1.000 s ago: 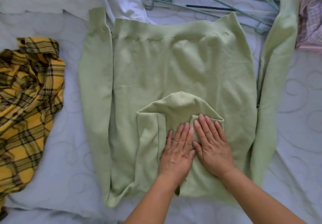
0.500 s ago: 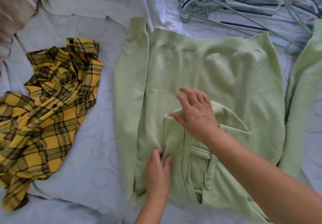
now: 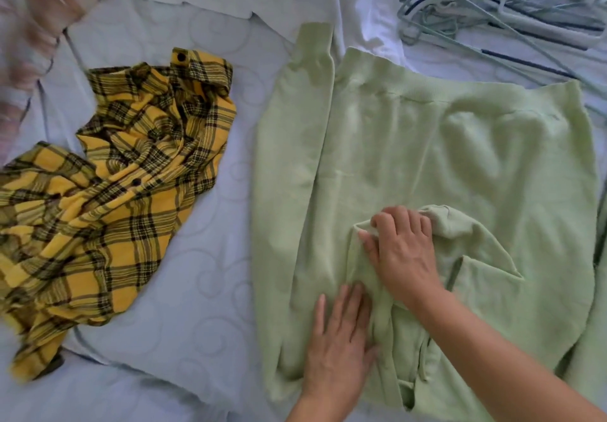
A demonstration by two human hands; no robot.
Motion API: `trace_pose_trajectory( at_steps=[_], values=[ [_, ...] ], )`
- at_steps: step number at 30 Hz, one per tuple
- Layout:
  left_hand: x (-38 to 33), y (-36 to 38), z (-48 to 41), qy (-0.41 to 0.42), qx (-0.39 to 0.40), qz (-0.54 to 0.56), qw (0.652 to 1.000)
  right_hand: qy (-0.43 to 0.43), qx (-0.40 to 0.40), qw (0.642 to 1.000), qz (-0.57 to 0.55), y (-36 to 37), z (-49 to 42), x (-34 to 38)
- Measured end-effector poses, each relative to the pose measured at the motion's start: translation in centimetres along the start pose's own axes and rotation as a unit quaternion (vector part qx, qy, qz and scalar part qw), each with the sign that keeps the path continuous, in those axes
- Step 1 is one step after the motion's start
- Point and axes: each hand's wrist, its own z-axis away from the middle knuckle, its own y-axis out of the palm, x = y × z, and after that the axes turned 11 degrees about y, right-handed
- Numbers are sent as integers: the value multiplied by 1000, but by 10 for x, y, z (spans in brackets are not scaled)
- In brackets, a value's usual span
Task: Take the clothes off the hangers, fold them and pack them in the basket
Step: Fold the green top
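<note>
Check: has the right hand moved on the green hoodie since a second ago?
Yes. The right hand slid from beside the left hand up toward the hoodie's waistband, gripping the hood.

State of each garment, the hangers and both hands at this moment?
Green hoodie: spread flat, hood folded onto body.
Yellow plaid shirt: crumpled, unfolded.
Hangers: bare, piled.
Left hand: flat, pressing hoodie.
Right hand: gripping the hood's edge.

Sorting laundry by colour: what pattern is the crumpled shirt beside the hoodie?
Yellow and black plaid shirt, best seen in the head view.
</note>
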Motion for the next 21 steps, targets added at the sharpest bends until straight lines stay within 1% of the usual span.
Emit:
trace_pose_trajectory(
  at_steps=[2, 3, 4, 5, 7, 8, 9, 10, 11, 12, 13, 14, 16, 17, 19, 20, 21],
  values=[
    [6, 11, 4, -2, 68, 0, 998, -17, 14, 1000, 4, 6, 8, -1],
    [8, 12, 5, -8, 88, 12, 996, -8, 23, 1000, 13, 9, 10, -3],
    [9, 9, 4, -8, 87, 28, 996, 5, 32, 999, 22, 11, 9, -4],
    [8, 3, 4, -5, 63, 44, 997, 16, 45, 998, 31, 12, 8, -4],
    [11, -13, 7, 4, -45, 62, 997, 25, 71, 996, 50, 8, 6, -1],
    [17, -22, 9, -27, -102, 77, 991, 29, 84, 994, 56, 4, 4, 1],
    [27, -29, 12, -90, -149, 97, 980, 34, 93, 994, 51, 0, 1, 3],
    [40, -35, 13, -175, -178, 121, 961, 40, 94, 994, 38, -5, -6, 7],
    [50, -38, 15, -261, -184, 142, 937, 47, 90, 995, 15, -10, -14, 12],
    [59, -39, 15, -329, -168, 173, 913, 57, 86, 994, -20, -14, -26, 19],
    [67, -40, 15, -373, -140, 211, 892, 69, 92, 991, -62, -18, -42, 31],
    [73, -42, 15, -393, -114, 250, 878, 93, 112, 983, -108, -20, -60, 46],
    [78, -47, 17, -390, -99, 316, 859, 154, 160, 959, -178, -12, -101, 71],
    [79, -48, 20, -385, -111, 333, 854, 199, 180, 944, -190, -3, -121, 80],
    [80, -53, 24, -387, -140, 354, 840, 315, 225, 894, -226, 11, -155, 97],
    [80, -53, 26, -393, -153, 363, 831, 352, 235, 869, -254, 14, -167, 108],
    [79, -53, 28, -407, -170, 377, 814, 357, 239, 855, -289, 15, -174, 121]
  ],
)
